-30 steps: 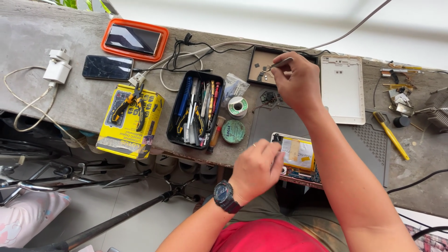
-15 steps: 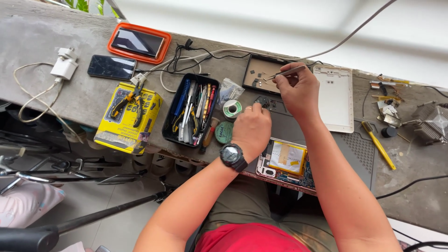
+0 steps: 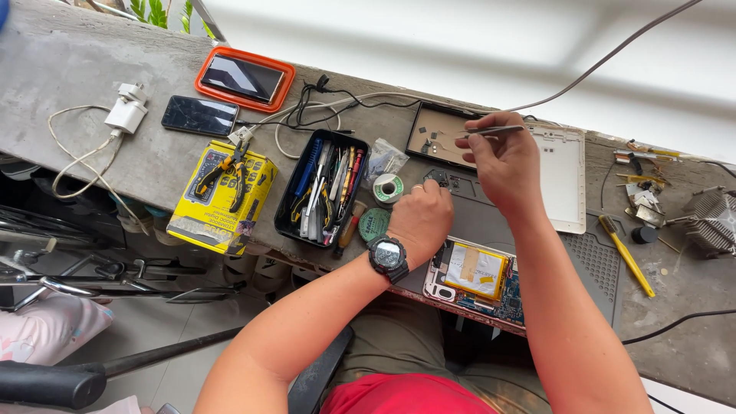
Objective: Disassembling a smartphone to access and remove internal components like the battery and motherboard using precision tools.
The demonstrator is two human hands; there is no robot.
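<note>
The right hand (image 3: pixel 502 165) pinches a pair of metal tweezers (image 3: pixel 494 130) between thumb and fingers, the tips lying level over the edge of a shallow dark tray (image 3: pixel 438 134) that holds a few tiny parts. The left hand (image 3: pixel 420 218), a black watch on its wrist, is curled into a loose fist on the grey work mat (image 3: pixel 491 222); whether it holds anything cannot be told. Just beside that wrist lies an opened phone (image 3: pixel 475 277) with a yellow battery showing, near the front edge of the desk (image 3: pixel 61 69).

Left of the left hand, a black tool tray (image 3: pixel 322 188) is packed with screwdrivers, tweezers and pliers; a solder spool (image 3: pixel 388 188) sits just beside it. Further left, orange-handled pliers rest on a yellow box (image 3: pixel 222 201). A white back cover (image 3: pixel 563 176) lies right of the right hand. The desk is rough grey concrete, with cables, a charger and two more phones along it.
</note>
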